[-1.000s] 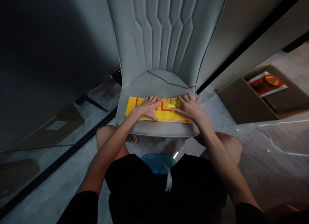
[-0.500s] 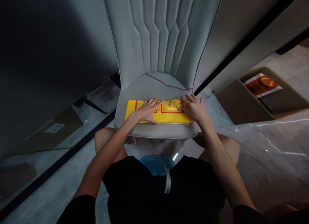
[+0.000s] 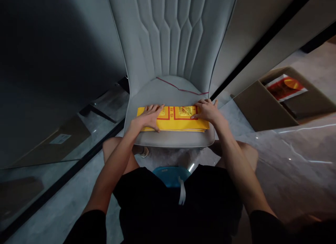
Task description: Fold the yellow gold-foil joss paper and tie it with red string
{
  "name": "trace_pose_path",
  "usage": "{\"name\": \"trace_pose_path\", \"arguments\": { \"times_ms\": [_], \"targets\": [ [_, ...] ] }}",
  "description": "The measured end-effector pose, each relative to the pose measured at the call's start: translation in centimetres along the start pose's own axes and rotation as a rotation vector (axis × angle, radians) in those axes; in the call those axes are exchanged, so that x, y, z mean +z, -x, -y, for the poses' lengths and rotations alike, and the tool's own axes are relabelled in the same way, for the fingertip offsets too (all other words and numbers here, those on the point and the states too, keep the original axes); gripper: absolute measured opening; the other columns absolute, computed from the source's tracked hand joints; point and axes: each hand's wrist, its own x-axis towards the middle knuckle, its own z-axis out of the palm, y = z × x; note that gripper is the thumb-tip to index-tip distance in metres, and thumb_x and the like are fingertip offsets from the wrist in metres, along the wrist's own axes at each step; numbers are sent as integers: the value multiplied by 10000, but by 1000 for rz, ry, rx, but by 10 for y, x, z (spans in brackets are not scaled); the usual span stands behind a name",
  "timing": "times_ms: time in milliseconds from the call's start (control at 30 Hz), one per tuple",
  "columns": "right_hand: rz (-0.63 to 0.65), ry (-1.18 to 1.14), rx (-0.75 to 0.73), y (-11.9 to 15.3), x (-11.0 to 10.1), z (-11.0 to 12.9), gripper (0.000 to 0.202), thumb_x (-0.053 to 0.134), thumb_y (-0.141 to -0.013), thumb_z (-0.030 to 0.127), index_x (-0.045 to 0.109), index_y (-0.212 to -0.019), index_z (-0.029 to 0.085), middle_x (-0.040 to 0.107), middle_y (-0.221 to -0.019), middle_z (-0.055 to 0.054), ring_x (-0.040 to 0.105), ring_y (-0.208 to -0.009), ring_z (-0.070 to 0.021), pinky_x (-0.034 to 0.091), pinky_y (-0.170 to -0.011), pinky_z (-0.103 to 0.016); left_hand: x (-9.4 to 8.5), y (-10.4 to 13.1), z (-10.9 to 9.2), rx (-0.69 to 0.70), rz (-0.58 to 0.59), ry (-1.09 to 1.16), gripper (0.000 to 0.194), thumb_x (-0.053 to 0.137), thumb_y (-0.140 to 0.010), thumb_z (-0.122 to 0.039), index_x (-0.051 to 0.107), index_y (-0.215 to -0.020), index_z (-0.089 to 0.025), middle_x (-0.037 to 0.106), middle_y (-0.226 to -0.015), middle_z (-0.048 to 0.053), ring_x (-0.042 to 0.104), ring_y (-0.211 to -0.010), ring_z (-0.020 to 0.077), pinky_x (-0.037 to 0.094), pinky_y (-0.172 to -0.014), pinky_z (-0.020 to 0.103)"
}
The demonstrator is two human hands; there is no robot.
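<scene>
A stack of folded yellow paper (image 3: 178,124) with red borders and gold patches lies across the front of a grey chair seat (image 3: 168,140). On its left part rests my left hand (image 3: 149,117), fingers spread over the top and thumb toward the near edge. My right hand (image 3: 208,111) lies over the right end, its fingers bent at the far edge and one fingertip on the printed face. Behind the stack, a thin red cord (image 3: 181,88) runs over the seat.
An open cardboard box (image 3: 273,111) holding a red and gold packet (image 3: 286,88) stands on the floor at right. Another cardboard box (image 3: 70,135) shows at left by a dark frame bar. The padded chair back (image 3: 170,34) rises behind the seat.
My left hand has slid left along the stack, uncovering more of the red print. My right hand stays at the right end, with its fingers more bent.
</scene>
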Motion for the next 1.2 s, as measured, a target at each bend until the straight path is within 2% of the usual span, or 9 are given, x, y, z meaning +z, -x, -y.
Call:
{"name": "trace_pose_path", "arguments": {
  "times_ms": [100, 467, 633, 733, 800, 900, 967, 1067, 1200],
  "targets": [
    [-14, -5, 9, 2, 2, -2, 574, 775, -851, 519, 723, -1355, 248, 660, -1410, -173, 480, -1353, -472, 318, -1122, -827, 1, 2, 8, -8, -5, 12, 1469, 888, -563, -582, 80, -1719, -173, 386, -1656, 231, 366, -1485, 474, 294, -1235, 591],
    [-64, -78, -33, 9, 10, -11, 681, 722, -858, 625, 677, -1403, 219, 646, -1408, -215, 484, -1307, -486, 315, -1108, -821, 2, 3, 8, 20, -20, 21, 1415, 861, -593, -559, 91, -1716, -176, 407, -1629, 226, 376, -1469, 480, 300, -1225, 578],
    [-171, -63, -78, 15, -2, 3, 724, 618, -947, 574, 547, -1555, 187, 531, -1577, -225, 431, -1413, -490, 280, -1152, -799, 1, 6, 9, -14, -39, 18, 1498, 902, -552, -660, 92, -1721, -191, 381, -1670, 256, 362, -1495, 515, 268, -1234, 629],
    [-196, -43, -126, 14, -5, 16, 643, 526, -1000, 533, 562, -1527, 166, 594, -1515, -232, 470, -1383, -455, 272, -1166, -783, -6, 10, 8, -46, -19, 29, 1519, 917, -543, -676, 101, -1720, -169, 358, -1692, 263, 337, -1531, 501, 252, -1259, 604],
    [-136, -7, -126, 10, -4, 23, 571, 513, -1009, 501, 617, -1452, 158, 672, -1394, -234, 522, -1317, -428, 285, -1162, -775, -12, 11, 11, -69, -48, 55, 1350, 842, -676, -688, 170, -1701, -122, 376, -1683, 268, 354, -1543, 456, 294, -1255, 534],
    [-22, 76, -96, 1, -4, 29, 485, 560, -989, 490, 697, -1309, 152, 703, -1296, -233, 565, -1235, -413, 331, -1124, -769, -21, 7, 24, -161, -97, 58, 765, 610, -947, -555, 477, -1542, -92, 561, -1536, 244, 519, -1436, 372, 422, -1156, 445],
    [39, 110, -65, -6, -7, 32, 490, 612, -963, 506, 712, -1274, 141, 685, -1307, -243, 567, -1234, -423, 376, -1086, -748, -24, 2, 34, -205, -74, 29, 509, 596, -967, -464, 634, -1363, -145, 677, -1381, 187, 633, -1281, 327, 493, -1037, 395],
    [107, 130, -1, -15, -12, 36, 529, 702, -910, 517, 703, -1302, 162, 684, -1310, -233, 572, -1255, -428, 428, -1047, -663, -27, -7, 42, -214, -16, -8, 450, 718, -880, -442, 681, -1255, -195, 728, -1277, 127, 681, -1138, 284, 513, -893, 329],
    [187, 169, 21, -23, -18, 41, 506, 755, -856, 496, 730, -1257, 188, 716, -1256, -195, 646, -1163, -381, 458, -976, -520, -30, -13, 39, -224, 21, -19, 432, 752, -833, -467, 704, -1172, -205, 755, -1190, 94, 687, -1023, 254, 477, -774, 290]
  ]
}}
